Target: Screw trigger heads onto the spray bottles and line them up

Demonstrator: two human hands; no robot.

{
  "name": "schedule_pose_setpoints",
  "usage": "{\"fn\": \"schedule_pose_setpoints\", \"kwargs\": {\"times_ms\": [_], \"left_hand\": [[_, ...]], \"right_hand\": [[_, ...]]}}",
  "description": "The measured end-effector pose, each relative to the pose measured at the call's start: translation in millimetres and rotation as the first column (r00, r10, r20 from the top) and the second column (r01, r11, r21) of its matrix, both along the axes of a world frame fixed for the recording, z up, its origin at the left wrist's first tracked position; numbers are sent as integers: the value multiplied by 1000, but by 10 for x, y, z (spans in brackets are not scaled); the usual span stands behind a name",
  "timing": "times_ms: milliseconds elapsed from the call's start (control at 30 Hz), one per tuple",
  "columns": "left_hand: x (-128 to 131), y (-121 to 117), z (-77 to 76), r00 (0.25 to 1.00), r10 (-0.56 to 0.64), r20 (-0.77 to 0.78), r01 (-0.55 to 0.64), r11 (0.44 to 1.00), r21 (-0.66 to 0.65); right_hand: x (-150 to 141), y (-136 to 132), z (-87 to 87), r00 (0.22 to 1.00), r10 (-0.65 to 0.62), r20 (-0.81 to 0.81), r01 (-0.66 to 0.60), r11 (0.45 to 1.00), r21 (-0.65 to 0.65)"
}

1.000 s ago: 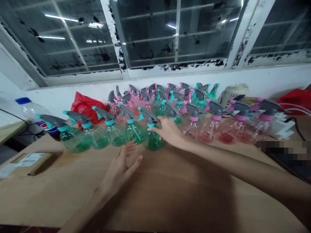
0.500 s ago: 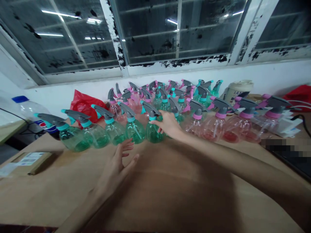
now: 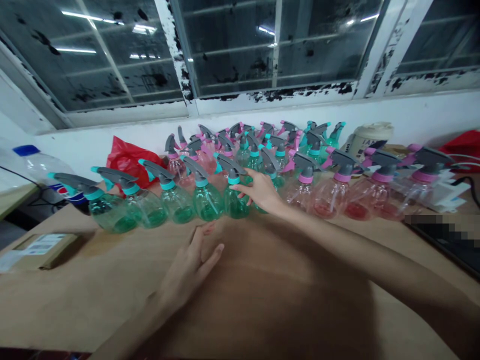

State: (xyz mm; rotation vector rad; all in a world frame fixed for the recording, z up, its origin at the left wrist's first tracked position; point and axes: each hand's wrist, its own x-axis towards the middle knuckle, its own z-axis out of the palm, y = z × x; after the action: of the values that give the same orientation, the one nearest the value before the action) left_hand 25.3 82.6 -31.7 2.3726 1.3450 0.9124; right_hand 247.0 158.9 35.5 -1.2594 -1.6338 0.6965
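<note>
Now that the green spray bottle point(image 3: 237, 202) in my right hand point(image 3: 262, 190) has slid back a little, its base lies about level with the bottles beside it, so the front row reads as one nearly even line on the table point(image 3: 93, 300). My thumb and fingers are curved around its neck by the turquoise collar, and the bottle stands upright. My left hand point(image 3: 187, 265) holds nothing: it hovers nearer to me and a little left of that bottle, palm turned inward, fingers loosely spread. Left of the held bottle stand four more green spray bottles point(image 3: 208, 202); right of it come one partly covered green bottle point(image 3: 270, 162), then four pink spray bottles point(image 3: 328, 200). Behind it is a mixed pink and green cluster point(image 3: 254, 159), too crowded to count surely, with many bodies hidden. Back and left of it sit a red plastic bag point(image 3: 129, 162) and a Pepsi bottle point(image 3: 37, 162), its label partly blocked by a trigger; a cardboard parcel point(image 3: 62, 250) lies farther forward on that side. To its right and back, the lettering on a cream tub point(image 3: 371, 135) is only partly readable, and a dark flat object point(image 3: 446, 247) is pixelated and cut off. How firmly I grip, I cannot tell.
</note>
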Motion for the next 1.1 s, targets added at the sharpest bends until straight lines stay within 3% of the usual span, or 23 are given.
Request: {"fn": "schedule_pose_setpoints", "kwargs": {"times_ms": [233, 567, 700, 833, 900, 967, 1100], "left_hand": [[219, -39, 93, 999, -1, -49, 0, 1000, -23], [476, 12, 145, 998, -64, -6, 62, 984, -166], [826, 109, 344, 993, -96, -68, 77, 967, -241], [1267, 290, 549, 971, -3, -240, -42, 982, -183], [1432, 403, 603, 908, 171, -381, -215, 974, -76], [1536, 520, 623, 870, 256, -421, -296, 955, -29], [1611, 715, 608, 861, 256, -440, -304, 952, -40]], "right_hand": [[151, -160, -39, 999, -40, 24, 40, 999, -19], [851, -723, -148, 983, -162, 83, 166, 985, -39], [1030, -765, -203, 914, -257, 313, 210, 962, 177], [1083, -734, -329, 847, -286, 447, 132, 929, 344], [1099, -710, -400, 829, -260, 494, 79, 930, 358], [1122, -689, -458, 800, -250, 546, 40, 929, 367], [1176, -672, -516, 735, -269, 622, 19, 926, 378]]}}
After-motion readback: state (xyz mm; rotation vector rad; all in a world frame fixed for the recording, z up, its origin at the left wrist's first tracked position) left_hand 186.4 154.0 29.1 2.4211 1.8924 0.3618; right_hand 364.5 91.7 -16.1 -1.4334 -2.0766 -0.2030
